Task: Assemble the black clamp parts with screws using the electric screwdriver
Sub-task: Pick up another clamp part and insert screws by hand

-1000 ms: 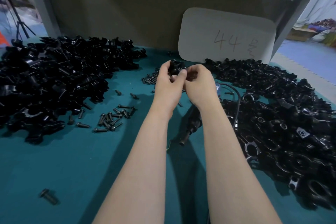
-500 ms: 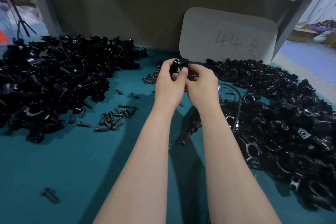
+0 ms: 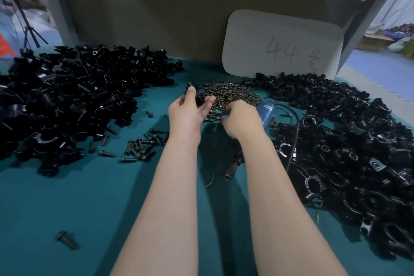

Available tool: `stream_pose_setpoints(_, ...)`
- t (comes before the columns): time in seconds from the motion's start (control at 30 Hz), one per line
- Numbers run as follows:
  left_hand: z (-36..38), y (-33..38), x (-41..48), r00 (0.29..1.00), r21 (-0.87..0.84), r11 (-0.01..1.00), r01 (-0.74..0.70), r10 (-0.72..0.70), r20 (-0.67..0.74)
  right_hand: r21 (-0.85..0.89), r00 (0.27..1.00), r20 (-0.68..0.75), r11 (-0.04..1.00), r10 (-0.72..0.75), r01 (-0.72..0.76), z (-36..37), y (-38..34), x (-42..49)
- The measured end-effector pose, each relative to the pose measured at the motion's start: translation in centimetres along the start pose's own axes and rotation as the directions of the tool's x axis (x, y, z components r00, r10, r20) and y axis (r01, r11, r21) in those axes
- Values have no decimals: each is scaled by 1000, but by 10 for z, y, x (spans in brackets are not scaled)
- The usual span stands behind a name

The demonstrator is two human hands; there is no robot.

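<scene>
My left hand (image 3: pixel 187 111) holds a black clamp part (image 3: pixel 199 97) between thumb and fingers, just above the table. My right hand (image 3: pixel 240 119) has its fingers curled down into the near edge of a heap of small dark screws (image 3: pixel 230 94); whether it pinches one is hidden. The electric screwdriver (image 3: pixel 265 112), blue-bodied with a black cable, lies on the green table (image 3: pixel 67 197) under my right forearm, its black tip (image 3: pixel 230 169) pointing toward me.
A big pile of black clamp parts (image 3: pixel 67 105) fills the left, another pile (image 3: pixel 349 145) the right. Loose black bolts (image 3: pixel 141 148) lie between, one bolt (image 3: pixel 66 240) near the front left. A white card marked 44 (image 3: pixel 282 45) leans against the back wall.
My hands have parted and dropped. The right hand left the clamp part and went down to the screw heap; the left hand still holds the part, shifted left.
</scene>
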State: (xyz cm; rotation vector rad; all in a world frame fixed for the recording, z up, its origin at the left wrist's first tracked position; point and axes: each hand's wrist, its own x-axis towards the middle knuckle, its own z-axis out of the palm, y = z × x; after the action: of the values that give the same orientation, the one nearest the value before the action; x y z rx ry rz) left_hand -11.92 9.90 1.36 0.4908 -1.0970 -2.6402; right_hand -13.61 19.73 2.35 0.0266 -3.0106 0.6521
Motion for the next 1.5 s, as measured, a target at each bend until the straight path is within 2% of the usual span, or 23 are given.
stream_pose_setpoints(0.13, -2, 0, 0, 997, -74, 995, 71, -70, 21, -185, 989, 120, 981, 81, -58, 2, -15, 5)
stream_pose_setpoints(0.3, -2, -1, 2, 994, -75, 992, 104, -102, 32, -240, 984, 151, 969, 88, -50, 11, -19, 6)
stream_pose_setpoints(0.37, -3, -2, 3, 993, -58, 992, 110, -107, 42, -174, 983, 162, 984, 80, -51, 9, -17, 8)
stream_pose_setpoints(0.4, -4, -2, 3, 993, -48, 993, 109, -107, 51, -88, 987, 146, 995, 61, -49, 6, -16, 10)
stream_pose_setpoints(0.5, -3, -4, 3, 995, 33, 997, 65, -67, 80, 254, 999, -44, 966, -28, 39, -6, -8, 5)
stream_pose_setpoints(0.57, 2, -6, 2, 996, 131, 991, -5, -7, 88, 376, 986, -163, 922, -34, 94, -12, -3, -2)
stream_pose_setpoints(0.63, 8, -9, 0, 993, 245, 966, -87, 64, 98, 374, 984, -166, 919, -69, 128, -14, -1, -7)
stream_pose_setpoints(0.77, 15, -13, -5, 978, 486, 850, -202, 153, 139, 283, 984, -46, 943, -171, 177, -10, -2, -6)
stream_pose_setpoints(0.97, 20, -14, -7, 979, 514, 836, -192, 131, 154, 295, 972, -188, 937, -138, 190, 0, -2, -5)
stream_pose_setpoints(1.27, 23, -19, -7, 985, 527, 836, -153, 84, 152, 346, 974, -220, 930, -45, 121, 3, -4, -1)
stream_pose_setpoints(1.5, 20, -19, -6, 985, 487, 859, -158, 100, 143, 372, 978, -205, 920, -45, 120, 5, -7, -4)
